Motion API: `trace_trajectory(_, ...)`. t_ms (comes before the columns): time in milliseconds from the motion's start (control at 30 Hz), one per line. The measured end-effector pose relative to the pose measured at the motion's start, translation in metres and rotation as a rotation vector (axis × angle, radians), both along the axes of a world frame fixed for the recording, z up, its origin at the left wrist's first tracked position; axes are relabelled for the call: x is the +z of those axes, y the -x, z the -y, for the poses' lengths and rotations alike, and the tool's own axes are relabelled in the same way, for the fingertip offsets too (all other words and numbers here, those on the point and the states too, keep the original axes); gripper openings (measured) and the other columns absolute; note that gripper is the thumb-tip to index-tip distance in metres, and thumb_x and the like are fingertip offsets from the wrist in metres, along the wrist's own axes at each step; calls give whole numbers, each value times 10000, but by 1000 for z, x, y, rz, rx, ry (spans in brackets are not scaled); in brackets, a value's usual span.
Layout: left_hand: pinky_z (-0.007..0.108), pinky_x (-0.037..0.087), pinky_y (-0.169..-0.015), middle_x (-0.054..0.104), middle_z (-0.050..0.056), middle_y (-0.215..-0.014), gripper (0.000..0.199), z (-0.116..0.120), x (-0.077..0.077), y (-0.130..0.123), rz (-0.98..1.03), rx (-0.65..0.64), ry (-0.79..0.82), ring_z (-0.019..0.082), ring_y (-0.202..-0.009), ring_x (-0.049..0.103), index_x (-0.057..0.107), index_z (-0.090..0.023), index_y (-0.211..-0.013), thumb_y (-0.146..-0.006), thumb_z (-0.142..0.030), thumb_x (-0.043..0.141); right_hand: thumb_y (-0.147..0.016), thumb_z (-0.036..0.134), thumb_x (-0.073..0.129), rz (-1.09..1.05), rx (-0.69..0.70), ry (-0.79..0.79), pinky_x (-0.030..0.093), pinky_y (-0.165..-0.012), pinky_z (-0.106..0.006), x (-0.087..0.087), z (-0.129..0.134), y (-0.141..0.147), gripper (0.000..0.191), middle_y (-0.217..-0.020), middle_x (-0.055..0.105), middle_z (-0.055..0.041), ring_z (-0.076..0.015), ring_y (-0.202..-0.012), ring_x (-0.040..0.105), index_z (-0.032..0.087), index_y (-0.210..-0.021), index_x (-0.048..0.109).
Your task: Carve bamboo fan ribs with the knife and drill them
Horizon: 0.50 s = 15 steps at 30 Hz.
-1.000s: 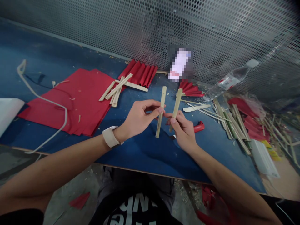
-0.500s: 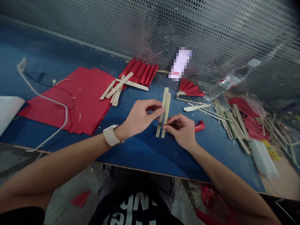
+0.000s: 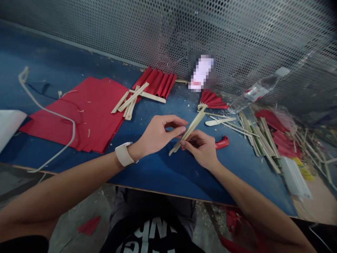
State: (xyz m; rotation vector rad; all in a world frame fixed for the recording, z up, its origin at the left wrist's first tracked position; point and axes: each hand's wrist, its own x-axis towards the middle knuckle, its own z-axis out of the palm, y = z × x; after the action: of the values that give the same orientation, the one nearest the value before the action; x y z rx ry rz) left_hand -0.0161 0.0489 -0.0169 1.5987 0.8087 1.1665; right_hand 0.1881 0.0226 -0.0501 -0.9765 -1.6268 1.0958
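Observation:
Two pale bamboo strips (image 3: pixel 195 123) lie together and tilted, their upper ends pointing away to the right. Low on the strips, the thumb and fingers of my right hand (image 3: pixel 202 147) pinch them. My left hand (image 3: pixel 164 133), with a white band on the wrist, is just left of the strips, thumb and fingers apart. Its fingertips come close to the strips; I cannot tell whether they touch. Behind my right hand lies a red-handled tool (image 3: pixel 222 142), partly hidden. Further back are a small pleated red fan (image 3: pixel 213 100) and a flat pale stick (image 3: pixel 219 121).
Red paper sheets (image 3: pixel 79 112) cover the left, with a white cord (image 3: pixel 56 114) across them. Several bamboo sticks (image 3: pixel 134 98) lie by pleated red paper (image 3: pixel 160 82). A plastic bottle (image 3: pixel 258 91) leans against the mesh wall; more strips (image 3: pixel 263 137) and a white packet (image 3: pixel 295 177) lie right.
The bamboo strips have swung from nearly upright to a rightward slant and now sit closer together. My left fingers have loosened from them, while my right hand keeps its pinch.

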Motion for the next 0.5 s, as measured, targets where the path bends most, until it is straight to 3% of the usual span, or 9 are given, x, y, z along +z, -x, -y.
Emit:
trace_trajectory(100,288,673,-769,825,65,-993,193,-2,-2,1,-52,-3,-7,190,-886,778,806,-169,-1057,-902,-280,781,-893,390,828,13,18,22,622,-628,-272,1,-2,-1,247,-774,707,9,-122,-643,707,208,-871,663)
trace_trajectory(333,280,633,-762,820,69,-966,224,-4,-1,2,-51,-108,18,184,-857,755,830,-167,-1036,-837,-266,854,-1024,424,666,177,7,-121,551,-621,-249,16,-1,0,347,-738,665,-11,-103,-655,638,199,-766,726)
trace_trajectory(500,280,637,-747,811,61,-946,187,-2,0,1,10,-172,51,172,-813,750,834,-173,-1039,-899,-294,804,-999,516,685,35,113,39,542,-578,-233,13,-3,-2,379,-778,661,-7,-82,-612,607,190,-812,734)
